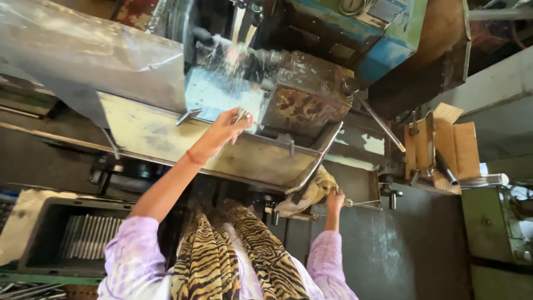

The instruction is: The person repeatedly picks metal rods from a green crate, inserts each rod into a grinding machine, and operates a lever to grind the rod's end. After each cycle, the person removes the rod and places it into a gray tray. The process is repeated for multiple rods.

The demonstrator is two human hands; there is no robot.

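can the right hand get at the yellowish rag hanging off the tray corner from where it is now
Probably yes. The right hand grips a small handle right beside the yellowish rag, with nothing between them. It would have to let go of the handle first. The left hand is up over the metal tray.

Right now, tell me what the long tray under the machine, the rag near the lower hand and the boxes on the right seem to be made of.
The long shallow tray looks like sheet metal: grey, stained, with thin bent rims. The crumpled yellowish rag seems woven cloth, going by its soft folds. The tan boxes appear to be cardboard, matte, with a corrugated edge showing.
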